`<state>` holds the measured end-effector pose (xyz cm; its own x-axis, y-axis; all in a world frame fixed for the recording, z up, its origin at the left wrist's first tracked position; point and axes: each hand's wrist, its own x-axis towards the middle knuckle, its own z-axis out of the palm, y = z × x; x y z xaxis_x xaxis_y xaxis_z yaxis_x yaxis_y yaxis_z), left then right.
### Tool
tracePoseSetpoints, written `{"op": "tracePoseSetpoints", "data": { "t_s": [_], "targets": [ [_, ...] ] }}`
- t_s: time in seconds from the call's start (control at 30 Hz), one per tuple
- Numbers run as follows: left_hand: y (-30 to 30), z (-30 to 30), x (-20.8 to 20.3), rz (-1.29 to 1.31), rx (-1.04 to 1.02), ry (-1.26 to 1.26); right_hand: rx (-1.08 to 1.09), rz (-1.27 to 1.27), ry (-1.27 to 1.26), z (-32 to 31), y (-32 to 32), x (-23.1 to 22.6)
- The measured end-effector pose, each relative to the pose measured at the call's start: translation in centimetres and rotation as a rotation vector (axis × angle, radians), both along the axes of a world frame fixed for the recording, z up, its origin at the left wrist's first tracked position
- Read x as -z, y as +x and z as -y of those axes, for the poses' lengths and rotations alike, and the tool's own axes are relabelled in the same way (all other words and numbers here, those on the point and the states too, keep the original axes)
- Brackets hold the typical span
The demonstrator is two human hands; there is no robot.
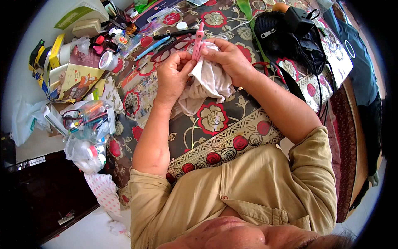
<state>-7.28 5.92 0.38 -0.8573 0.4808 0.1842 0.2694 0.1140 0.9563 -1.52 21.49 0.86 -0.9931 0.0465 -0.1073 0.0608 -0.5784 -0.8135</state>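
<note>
Between my two hands, over the table's far middle, a slim pink tool (198,43) points away from me. It has a tapered tip and seems to have two legs; its exact kind is unclear. My left hand (175,74) pinches its lower part between thumb and fingers. A crumpled whitish cloth (212,79) hangs beneath and rests on the tablecloth. My right hand (230,58) is closed on this cloth, its thumb against the pink tool's side. Part of the tool's lower end is hidden by fingers and cloth.
Beyond my left hand lie eyeglasses (168,52), a blue pen (152,47) and a black pen (174,34). A white cap (181,25) is near them. Boxes, bottles and a clear bag (93,120) crowd the left. A black mesh bag (290,37) lies at the far right.
</note>
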Motion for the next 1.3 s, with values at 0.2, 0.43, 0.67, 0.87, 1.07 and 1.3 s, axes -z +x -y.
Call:
{"op": "tracePoseSetpoints", "data": {
  "t_s": [0.2,0.43,0.67,0.87,1.07,1.3],
  "targets": [
    [0.3,-0.1,-0.1,-0.123,0.002,0.035,-0.062,-0.102,0.301,0.6,-0.2,1.2],
    [0.5,-0.1,-0.9,-0.149,0.029,-0.089,0.006,-0.069,0.416,0.5,-0.3,1.7],
    [-0.2,0.8,-1.0,0.060,0.045,-0.049,-0.066,-0.071,0.604,-0.1,0.0,0.1],
    [-1.5,2.3,-1.0,0.161,0.125,0.039,-0.179,-0.035,0.450,-0.4,-0.4,0.7],
    [-2.6,4.2,-1.3,0.283,0.203,0.068,-0.238,-0.042,0.500,-0.8,-0.1,-0.2],
    [-4.2,6.4,-1.2,0.297,0.297,0.022,-0.314,-0.028,0.610,-2.3,-0.2,-1.0]
  ]
}}
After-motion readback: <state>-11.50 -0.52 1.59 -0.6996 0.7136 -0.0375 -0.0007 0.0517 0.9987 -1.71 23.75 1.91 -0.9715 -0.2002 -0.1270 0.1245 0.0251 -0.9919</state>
